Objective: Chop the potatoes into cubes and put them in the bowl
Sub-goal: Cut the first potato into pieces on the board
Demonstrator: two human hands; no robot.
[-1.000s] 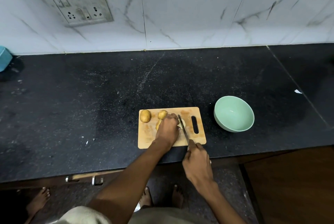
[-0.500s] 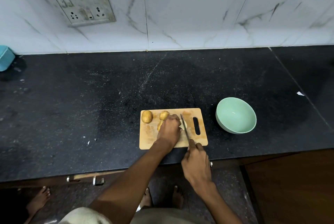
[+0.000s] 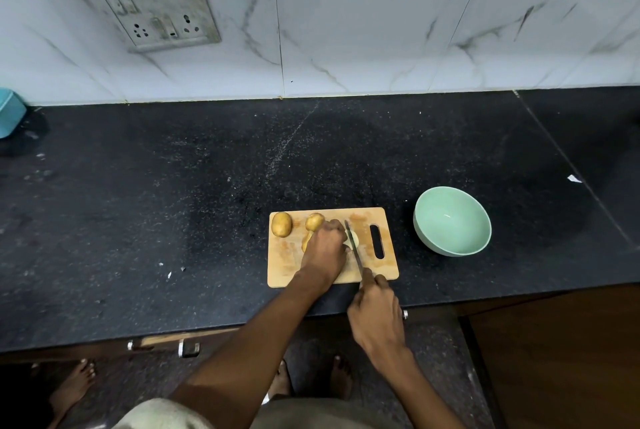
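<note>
A wooden cutting board (image 3: 287, 262) lies near the counter's front edge. Two whole potatoes sit at its far left: one potato (image 3: 281, 224) by the corner, a second potato (image 3: 314, 221) beside my knuckles. My left hand (image 3: 325, 248) curls over a third potato (image 3: 306, 242), mostly hidden, holding it down. My right hand (image 3: 375, 307) grips a knife (image 3: 353, 247) whose blade lies across a pale cut potato face (image 3: 354, 240) just right of my left fingers. A pale green bowl (image 3: 452, 221) stands to the right of the board; nothing shows inside it.
The black stone counter (image 3: 173, 203) stretches wide to the left and behind the board. A blue container (image 3: 10, 112) sits at the far left edge. A white scrap (image 3: 575, 178) lies at the right. Drawer handles (image 3: 188, 347) sit under the counter edge. A bare foot (image 3: 74, 383) stands at the lower left.
Both hands stay on the potato and knife; the blade has barely shifted along the cut. The camera view drifted slightly.
</note>
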